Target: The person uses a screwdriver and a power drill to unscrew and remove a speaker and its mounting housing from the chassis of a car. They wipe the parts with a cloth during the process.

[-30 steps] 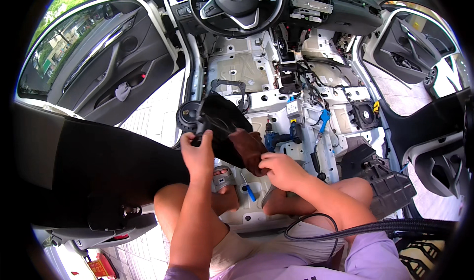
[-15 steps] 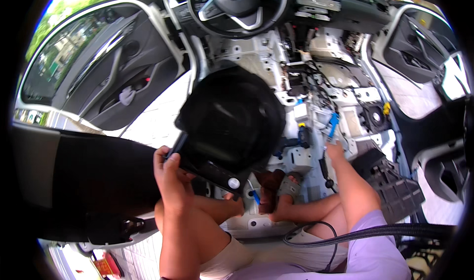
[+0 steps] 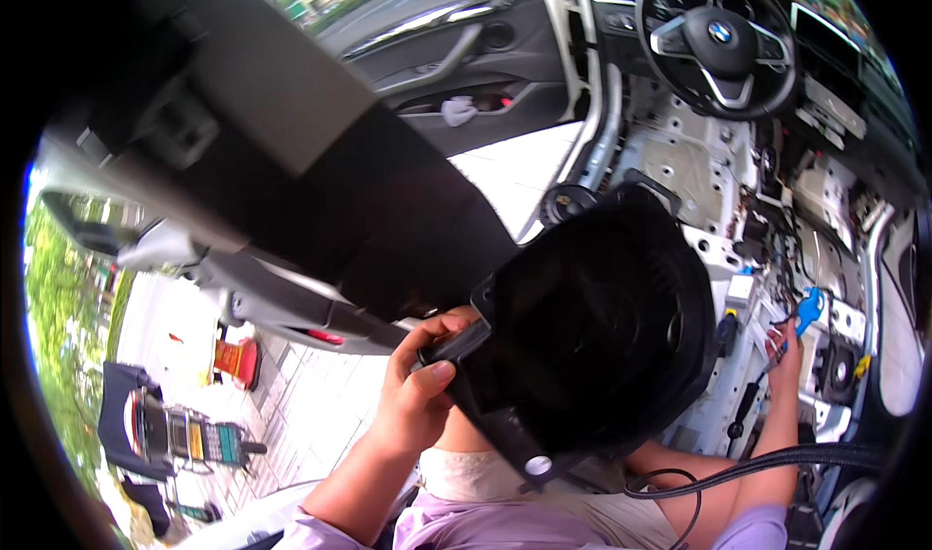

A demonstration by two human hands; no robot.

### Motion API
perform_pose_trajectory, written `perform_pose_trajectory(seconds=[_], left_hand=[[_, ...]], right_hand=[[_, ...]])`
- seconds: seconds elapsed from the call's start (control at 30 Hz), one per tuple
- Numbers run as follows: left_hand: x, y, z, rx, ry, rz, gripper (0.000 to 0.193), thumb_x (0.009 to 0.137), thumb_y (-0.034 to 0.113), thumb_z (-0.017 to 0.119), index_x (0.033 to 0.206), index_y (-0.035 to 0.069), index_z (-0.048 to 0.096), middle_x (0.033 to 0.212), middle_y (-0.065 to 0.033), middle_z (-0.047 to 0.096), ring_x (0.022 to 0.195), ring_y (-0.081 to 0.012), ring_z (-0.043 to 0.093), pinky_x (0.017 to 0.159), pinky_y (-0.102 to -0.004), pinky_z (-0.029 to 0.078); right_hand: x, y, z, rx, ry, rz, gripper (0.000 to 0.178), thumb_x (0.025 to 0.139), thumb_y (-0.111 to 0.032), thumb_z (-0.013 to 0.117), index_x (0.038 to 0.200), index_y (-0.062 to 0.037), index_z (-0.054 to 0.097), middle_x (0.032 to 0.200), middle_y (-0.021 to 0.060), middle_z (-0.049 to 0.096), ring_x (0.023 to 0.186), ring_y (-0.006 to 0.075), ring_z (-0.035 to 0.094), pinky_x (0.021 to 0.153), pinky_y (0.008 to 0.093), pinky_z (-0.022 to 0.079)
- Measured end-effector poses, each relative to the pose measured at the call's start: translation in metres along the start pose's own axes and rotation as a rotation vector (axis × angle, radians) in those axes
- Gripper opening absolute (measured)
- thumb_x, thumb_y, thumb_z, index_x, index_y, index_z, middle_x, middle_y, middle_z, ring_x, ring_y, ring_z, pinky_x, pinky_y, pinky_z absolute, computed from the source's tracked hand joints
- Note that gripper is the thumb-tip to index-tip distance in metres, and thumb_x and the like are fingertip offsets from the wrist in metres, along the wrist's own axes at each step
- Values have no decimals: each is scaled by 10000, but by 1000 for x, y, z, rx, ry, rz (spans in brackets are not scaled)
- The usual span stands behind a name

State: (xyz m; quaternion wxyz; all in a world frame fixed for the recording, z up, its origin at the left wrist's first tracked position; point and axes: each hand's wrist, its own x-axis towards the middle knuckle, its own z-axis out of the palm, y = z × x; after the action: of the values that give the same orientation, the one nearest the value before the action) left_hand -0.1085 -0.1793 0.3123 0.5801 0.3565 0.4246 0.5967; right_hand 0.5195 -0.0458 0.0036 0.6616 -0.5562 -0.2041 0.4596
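Note:
My left hand (image 3: 417, 380) grips the arm-like edge of a large black plastic housing (image 3: 602, 327). Thumb on top and fingers beneath, it keeps the piece raised over my lap. The housing is wide and hollow, with a rounded bowl and a small pale disc at its near corner. Farther right and lower, over the stripped car floor, my right hand (image 3: 783, 351) has its fingers curled at the end of a blue tool (image 3: 808, 309). That tool's kind cannot be made out. The housing hides my feet and part of the floor.
Ahead stands the steering wheel (image 3: 723, 40), with an open front door (image 3: 466, 55) left of it. A dark pillar panel (image 3: 388, 191) crosses the left side. Bare metal floor (image 3: 680, 157) carries wiring and brackets. A black cable (image 3: 767, 458) runs by my right arm; outside sits a red container (image 3: 238, 361).
My view has swung left and tilted, so the car interior now appears farther right. The housing stays in my left hand, and my right hand remains at the blue tool.

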Motion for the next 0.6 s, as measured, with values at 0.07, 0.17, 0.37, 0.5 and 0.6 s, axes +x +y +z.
perform_pose_trajectory(seconds=[0.07, 0.17, 0.37, 0.5, 0.6], left_hand=[[-32, 20, -26, 33, -5, -6, 569, 851, 233, 744, 1325, -13, 549, 1179, -99, 663, 1054, -156, 672, 905, -267, 535], [-78, 54, -78, 128, -21, -14, 537, 818, 219, 778, 1263, -12, 583, 1152, -95, 671, 1059, -172, 674, 932, -298, 535], [-156, 72, -231, 320, 149, -35, 540, 780, 402, 734, 1125, -2, 640, 1027, -83, 675, 947, -169, 674, 878, -304, 543], [-198, 37, -333, 125, 379, -67, 454, 865, 366, 669, 1168, 29, 641, 996, -76, 702, 888, -191, 685, 839, -331, 564], [-227, -3, -374, -170, 517, -12, 425, 911, 355, 646, 1216, 59, 646, 1063, -111, 738, 932, -247, 721, 853, -394, 589]], right_hand=[[-62, -54, 56, -143, -216, -96, 370, 1066, -403, 620, 1203, -60, 637, 1276, 89, 690, 1061, 191, 709, 771, 307, 570], [-117, -73, 100, -265, -512, -277, 396, 1104, -320, 538, 1338, -3, 585, 1362, 162, 669, 1080, 237, 719, 870, 355, 578], [-247, -100, 200, -658, -1085, -499, 373, 1002, -222, 627, 1259, 48, 644, 1091, 144, 782, 1063, 224, 728, 1057, 404, 501], [-346, -103, 263, -601, -1403, -188, 375, 934, -92, 695, 1286, 30, 645, 1039, 138, 804, 970, 215, 768, 982, 374, 557], [-401, -100, 311, -732, -1766, -142, 418, 947, -6, 686, 1357, -18, 608, 1063, 115, 806, 989, 219, 772, 944, 344, 575]])
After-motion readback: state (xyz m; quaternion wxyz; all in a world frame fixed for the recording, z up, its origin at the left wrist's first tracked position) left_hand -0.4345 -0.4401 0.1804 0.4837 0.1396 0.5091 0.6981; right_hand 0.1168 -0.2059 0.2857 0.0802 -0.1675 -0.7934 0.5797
